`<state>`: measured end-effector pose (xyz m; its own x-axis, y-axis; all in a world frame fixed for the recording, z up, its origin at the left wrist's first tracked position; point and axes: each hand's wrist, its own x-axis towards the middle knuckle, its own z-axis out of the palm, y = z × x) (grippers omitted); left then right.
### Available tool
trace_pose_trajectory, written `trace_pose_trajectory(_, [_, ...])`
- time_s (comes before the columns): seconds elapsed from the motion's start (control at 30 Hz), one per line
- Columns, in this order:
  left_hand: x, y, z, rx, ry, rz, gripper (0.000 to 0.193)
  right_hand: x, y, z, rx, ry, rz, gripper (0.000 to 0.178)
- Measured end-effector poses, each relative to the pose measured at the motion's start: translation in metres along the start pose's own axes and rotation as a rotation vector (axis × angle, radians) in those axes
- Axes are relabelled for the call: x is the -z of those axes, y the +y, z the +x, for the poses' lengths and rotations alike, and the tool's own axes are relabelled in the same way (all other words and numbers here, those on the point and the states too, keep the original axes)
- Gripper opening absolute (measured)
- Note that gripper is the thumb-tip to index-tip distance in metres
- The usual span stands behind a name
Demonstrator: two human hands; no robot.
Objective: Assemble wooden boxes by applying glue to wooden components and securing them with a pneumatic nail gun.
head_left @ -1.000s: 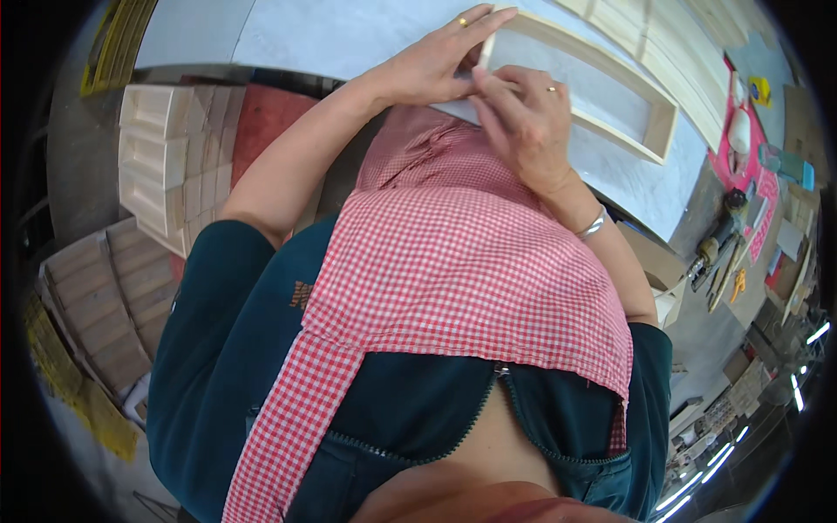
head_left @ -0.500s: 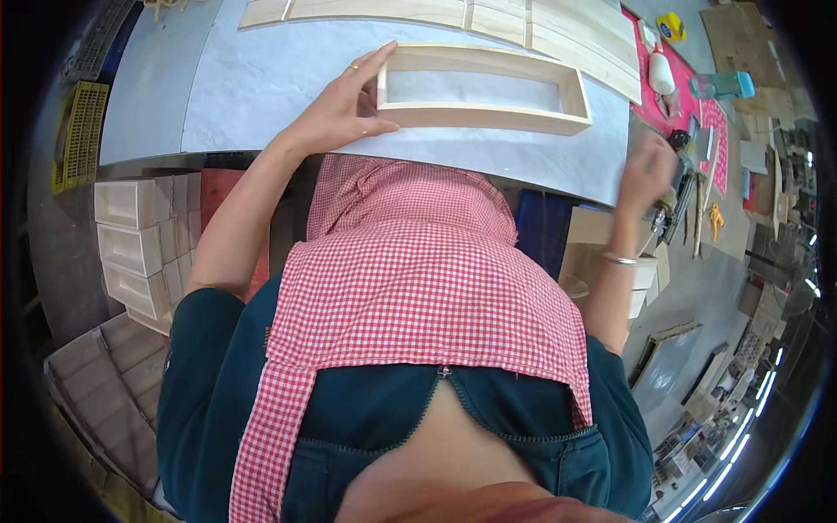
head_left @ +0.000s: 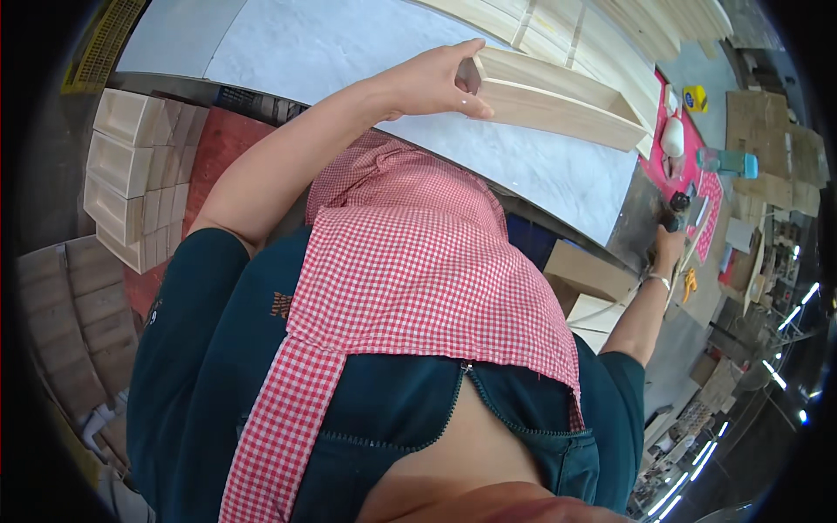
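Observation:
My left hand (head_left: pixel 440 83) grips the near end of a long rectangular frame of pale wood (head_left: pixel 558 112), thumb on its front side and fingers over the top edge. The frame stands tilted, its far end pointing right, above the grey-white tabletop (head_left: pixel 305 44). Off the table's right end, my right hand (head_left: pixel 670 241) closes on a dark hand tool (head_left: pixel 677 209) with a round black end. Its exact kind is too small to make out, and my fingers are partly hidden by it.
Pale wooden boards (head_left: pixel 602 39) lie along the table's far side. A white bottle (head_left: pixel 672 138) and a teal-capped clear jar (head_left: pixel 728 163) stand at the right on and beside a pink sheet. Stacked wooden boxes (head_left: pixel 126 166) sit at the left below the table, and an orange tool (head_left: pixel 690 283) lies at the right.
My right hand has reached outward and closed on the dark tool. My left hand has shifted the frame to the right and tipped it. The view has turned.

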<state>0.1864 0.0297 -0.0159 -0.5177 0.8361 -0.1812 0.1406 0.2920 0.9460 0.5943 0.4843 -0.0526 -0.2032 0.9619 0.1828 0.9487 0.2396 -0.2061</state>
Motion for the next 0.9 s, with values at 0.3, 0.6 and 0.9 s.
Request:
trace_pose_trajectory(0.3, [-0.005,0.014,0.008,-0.067,0.016,-0.05,0.099,0.124,-0.138,-0.184,0.072,0.182,0.648,0.031])
trace_pose_trajectory(0.6, [-0.006,0.03,0.005,-0.09,-0.003,-0.032,0.089,0.125,-0.265,-0.331,-0.142,-0.319,0.958,0.029])
trace_pose_trajectory(0.9, [-0.005,0.015,0.015,-0.231,0.005,-0.024,0.095,0.107,-0.26,-0.332,-0.134,-0.762,0.935,0.045])
